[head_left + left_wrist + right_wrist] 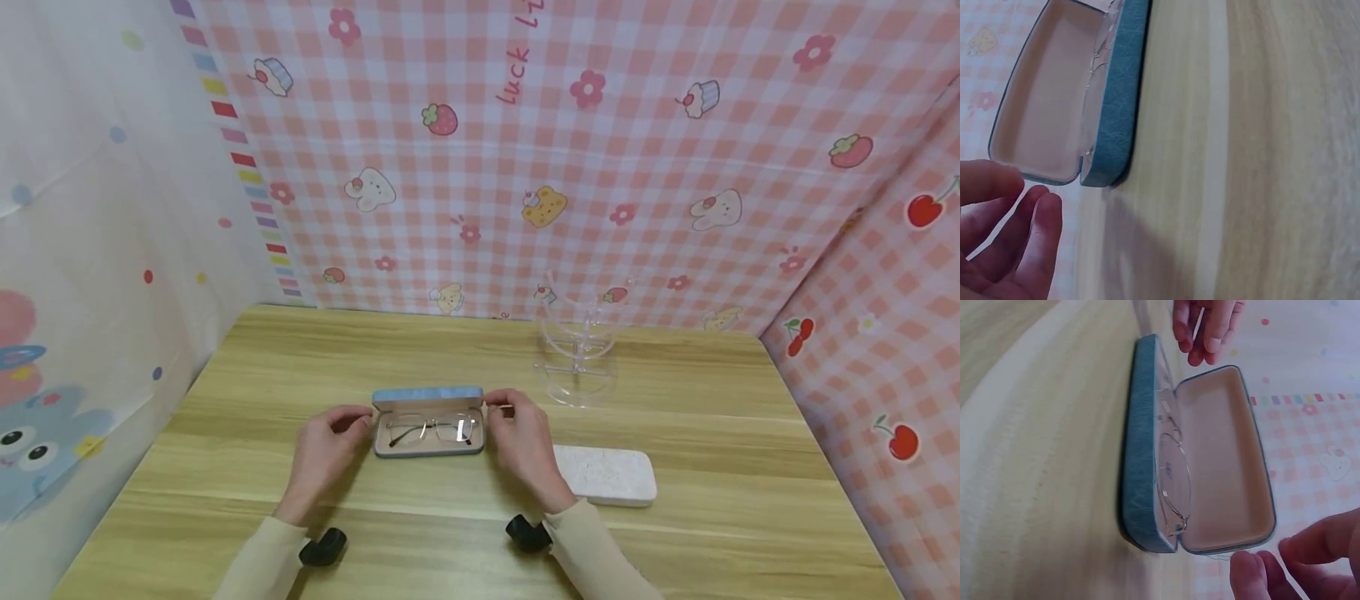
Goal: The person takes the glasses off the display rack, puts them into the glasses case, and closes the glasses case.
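A blue eyeglass case (429, 452) lies on the table with its lid (427, 396) raised, showing a pale pink lining. Inside rests a pair of thin-rimmed glasses (460, 429) with its temples folded; the right wrist view shows the glasses (1175, 475) from the side. My left hand (327, 450) is at the case's left end, its fingertips by the lid corner with nothing held. At the opposite end my right hand (525, 442) has its loosely bent fingers beside the lid's right corner. Whether either hand touches the lid, I cannot tell.
A white marbled case (607, 477), closed, lies right of my right hand, partly hidden by it. Behind it stands a clear acrylic stand (577, 350). Checked cloth (487, 167) hangs behind the wooden table (420, 533). Black devices sit at both wrists.
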`<control>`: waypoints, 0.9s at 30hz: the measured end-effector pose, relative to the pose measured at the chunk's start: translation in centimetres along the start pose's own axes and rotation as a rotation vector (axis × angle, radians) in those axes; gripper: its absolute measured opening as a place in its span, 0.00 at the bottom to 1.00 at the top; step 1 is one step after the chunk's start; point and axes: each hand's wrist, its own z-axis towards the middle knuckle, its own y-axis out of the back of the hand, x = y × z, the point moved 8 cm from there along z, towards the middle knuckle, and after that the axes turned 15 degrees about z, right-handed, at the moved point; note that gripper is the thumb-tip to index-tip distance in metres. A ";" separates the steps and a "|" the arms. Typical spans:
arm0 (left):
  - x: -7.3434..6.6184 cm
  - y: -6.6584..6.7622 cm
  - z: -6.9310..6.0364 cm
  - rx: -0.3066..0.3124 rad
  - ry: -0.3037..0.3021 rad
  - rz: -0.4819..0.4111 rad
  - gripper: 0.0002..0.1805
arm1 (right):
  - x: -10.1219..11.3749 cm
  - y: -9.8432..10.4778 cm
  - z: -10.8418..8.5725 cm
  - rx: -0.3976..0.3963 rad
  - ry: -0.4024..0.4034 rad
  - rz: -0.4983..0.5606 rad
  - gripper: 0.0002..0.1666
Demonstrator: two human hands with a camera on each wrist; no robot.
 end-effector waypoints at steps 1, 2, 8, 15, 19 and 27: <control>0.1 0.2 0.0 -0.007 0.014 -0.016 0.09 | 0.1 0.2 0.1 -0.018 0.000 0.017 0.11; 0.2 0.3 0.0 -0.011 0.026 -0.037 0.10 | 0.2 0.3 0.2 -0.030 0.001 0.029 0.11; -0.1 0.2 0.5 0.034 0.050 -0.194 0.17 | 0.0 0.1 0.9 -0.008 -0.028 0.071 0.15; -1.0 -0.8 1.1 0.195 0.035 -0.269 0.32 | -0.8 -1.2 1.6 0.116 -0.092 0.073 0.25; -1.2 -1.5 1.4 0.276 0.039 -0.264 0.37 | -1.2 -1.8 1.8 0.175 -0.132 0.055 0.28; -1.0 -2.2 1.8 0.314 0.090 -0.252 0.35 | -1.8 -2.7 1.8 0.257 -0.182 0.093 0.29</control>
